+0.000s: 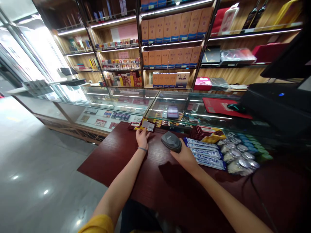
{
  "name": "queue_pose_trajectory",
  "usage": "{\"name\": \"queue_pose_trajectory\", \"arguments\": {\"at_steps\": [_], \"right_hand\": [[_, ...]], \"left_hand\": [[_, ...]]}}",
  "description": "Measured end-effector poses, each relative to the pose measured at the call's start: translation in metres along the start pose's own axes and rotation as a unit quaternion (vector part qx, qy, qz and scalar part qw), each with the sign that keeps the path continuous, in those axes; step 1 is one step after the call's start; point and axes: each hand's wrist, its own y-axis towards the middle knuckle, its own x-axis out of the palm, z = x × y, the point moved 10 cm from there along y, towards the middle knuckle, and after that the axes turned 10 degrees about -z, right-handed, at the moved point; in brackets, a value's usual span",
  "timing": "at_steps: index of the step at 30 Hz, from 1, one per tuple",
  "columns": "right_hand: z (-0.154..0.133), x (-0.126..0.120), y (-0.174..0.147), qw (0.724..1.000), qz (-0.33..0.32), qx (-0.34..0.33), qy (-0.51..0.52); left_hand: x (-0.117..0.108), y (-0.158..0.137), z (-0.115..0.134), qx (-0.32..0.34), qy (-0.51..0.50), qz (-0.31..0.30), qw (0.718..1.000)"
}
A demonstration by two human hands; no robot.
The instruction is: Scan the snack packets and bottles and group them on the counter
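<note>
Head view: we see a scanner in the right hand, a barcoded packet in the left hand.
Left fingers pinched on the packet's near edge, at the table's far side; right fingers wrapped round the scanner's handle, scanner apart from packet. We note blue-and-white packs just right of the right hand.

A dark grey scanner is held near a tilted, barcoded brown-and-yellow packet

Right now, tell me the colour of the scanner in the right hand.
The scanner is dark grey, seen best in the head view.
</note>
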Motion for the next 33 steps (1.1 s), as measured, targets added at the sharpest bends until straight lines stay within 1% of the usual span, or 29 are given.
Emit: {"name": "queue_pose_trajectory", "arguments": {"at_steps": [3,5,6,8,10,11,13,14,15,16,18,21,25,29,31,33], "right_hand": [[-0.007,0.004,0.006,1.0,-0.01,0.002,-0.009],[-0.012,0.003,0.008,1.0,-0.006,-0.002,-0.014],[-0.014,0.003,0.009,1.0,-0.004,-0.007,-0.015],[-0.016,0.003,0.01,1.0,-0.002,-0.021,-0.013],[-0.016,0.003,0.01,0.999,-0.001,-0.031,-0.007],[-0.015,0.003,0.009,0.999,-0.001,-0.031,-0.007],[-0.01,0.003,0.009,1.0,0.0,-0.026,-0.006],[-0.008,0.003,0.009,1.0,0.002,-0.024,-0.003],[-0.006,0.003,0.009,1.0,0.004,-0.025,0.002],[-0.005,0.003,0.01,1.0,0.005,-0.028,0.008],[-0.002,0.002,0.011,0.999,0.005,-0.031,0.017],[0.002,0.003,0.013,0.999,-0.001,-0.026,0.023],[0.005,0.004,0.015,0.999,-0.004,-0.023,0.025],[0.009,0.007,0.017,1.0,-0.005,-0.015,0.019],[0.009,0.008,0.017,1.0,-0.004,-0.013,0.02],[0.009,0.007,0.016,1.0,-0.002,-0.015,0.025]], "left_hand": [[-0.017,0.007,0.027,0.06,0.061,0.054,0.995],[-0.024,0.01,0.053,0.126,0.146,0.071,0.979],[-0.025,0.012,0.068,0.16,0.202,0.07,0.964],[-0.021,0.015,0.092,0.217,0.326,0.045,0.919],[-0.01,0.019,0.106,0.256,0.449,-0.014,0.856],[-0.003,0.021,0.107,0.267,0.502,-0.049,0.821],[0.006,0.025,0.102,0.271,0.582,-0.114,0.758],[0.009,0.027,0.098,0.267,0.611,-0.138,0.733],[0.009,0.029,0.093,0.261,0.631,-0.152,0.714],[0.009,0.03,0.089,0.256,0.646,-0.16,0.701],[0.006,0.032,0.082,0.254,0.658,-0.169,0.688],[0.002,0.036,0.074,0.256,0.652,-0.18,0.691],[-0.002,0.044,0.066,0.254,0.626,-0.196,0.711],[-0.005,0.049,0.064,0.244,0.602,-0.194,0.735],[-0.006,0.049,0.064,0.243,0.605,-0.192,0.734],[-0.004,0.047,0.063,0.251,0.623,-0.191,0.716]]}}
